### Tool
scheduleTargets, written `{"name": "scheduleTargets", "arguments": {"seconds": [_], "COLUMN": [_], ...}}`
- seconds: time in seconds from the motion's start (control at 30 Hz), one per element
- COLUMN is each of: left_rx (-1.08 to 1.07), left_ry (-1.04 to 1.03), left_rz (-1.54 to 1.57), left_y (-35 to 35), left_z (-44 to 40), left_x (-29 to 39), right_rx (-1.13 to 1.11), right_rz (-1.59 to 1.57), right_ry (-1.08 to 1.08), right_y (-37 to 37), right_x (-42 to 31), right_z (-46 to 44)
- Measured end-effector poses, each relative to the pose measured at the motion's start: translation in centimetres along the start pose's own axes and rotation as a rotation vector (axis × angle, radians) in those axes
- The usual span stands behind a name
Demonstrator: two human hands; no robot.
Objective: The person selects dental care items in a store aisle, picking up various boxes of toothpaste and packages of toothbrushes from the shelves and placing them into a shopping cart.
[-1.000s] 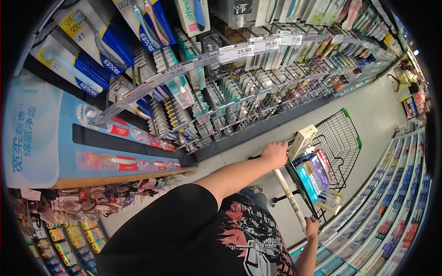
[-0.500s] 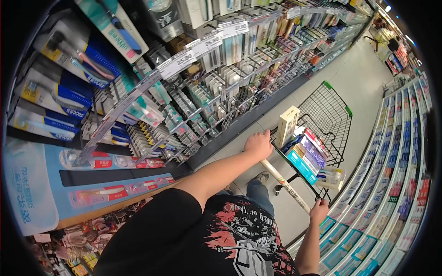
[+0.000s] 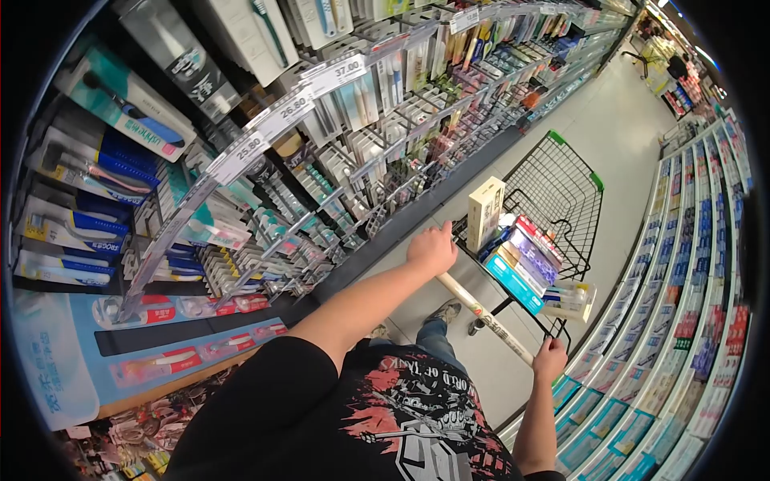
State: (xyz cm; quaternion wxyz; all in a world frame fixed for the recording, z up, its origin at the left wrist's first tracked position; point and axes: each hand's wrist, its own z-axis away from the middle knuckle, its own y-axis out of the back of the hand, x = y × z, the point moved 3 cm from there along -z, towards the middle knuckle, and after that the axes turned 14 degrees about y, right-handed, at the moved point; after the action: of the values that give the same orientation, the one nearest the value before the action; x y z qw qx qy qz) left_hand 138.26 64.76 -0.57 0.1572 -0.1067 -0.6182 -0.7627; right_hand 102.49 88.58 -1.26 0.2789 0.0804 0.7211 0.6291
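My left hand [image 3: 432, 248] is closed round the upper left end of the pale cart handle [image 3: 487, 319]. At the handle's lower right end, my right hand [image 3: 549, 360] is wrapped round it. Beyond the handle is a black wire shopping cart [image 3: 553, 200] with green corners. By my left hand a cream box [image 3: 485, 213] stands upright in the cart's near part. Beside it lie a teal box [image 3: 514, 282] and a purple package [image 3: 527, 258]. A clear pack with a yellow part [image 3: 571, 298] sits nearer my right hand.
Toothbrush racks with price tags [image 3: 293, 111] line the left and top. Long curved shelves of boxed goods [image 3: 650, 321] run down the right side. The tiled aisle floor [image 3: 597, 120] stretches between them. Some displays [image 3: 678, 100] stand at the far end.
The racks have slid left and downward in view as the cart and I move along the aisle. Both hands have stayed on the handle. More of my legs and shoes shows.
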Motion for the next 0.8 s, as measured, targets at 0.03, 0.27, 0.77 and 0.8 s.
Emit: {"name": "scheduleTargets", "arguments": {"seconds": [0.03, 0.27, 0.77, 0.8], "left_rx": [-0.005, -0.012, -0.053, -0.054], "left_ry": [0.001, 0.037, 0.064, 0.059], "left_rz": [-0.003, -0.042, -0.073, -0.075], "left_y": [0.1, 0.2, 1.4, 1.5], "left_z": [-0.5, -4.4, -11.2, -11.7], "left_x": [0.4, 2.6, 6.4, 6.7], "right_rx": [-0.001, -0.059, -0.491, -0.491], "right_rz": [-0.001, -0.006, -0.097, -0.119], "right_ry": [-0.001, 0.067, 0.062, 0.061], "right_y": [0.0, 0.3, -2.1, -2.1], "right_x": [-0.1, -1.3, -1.4, -1.6], "right_z": [-0.6, -5.7, -13.1, -13.6]}}
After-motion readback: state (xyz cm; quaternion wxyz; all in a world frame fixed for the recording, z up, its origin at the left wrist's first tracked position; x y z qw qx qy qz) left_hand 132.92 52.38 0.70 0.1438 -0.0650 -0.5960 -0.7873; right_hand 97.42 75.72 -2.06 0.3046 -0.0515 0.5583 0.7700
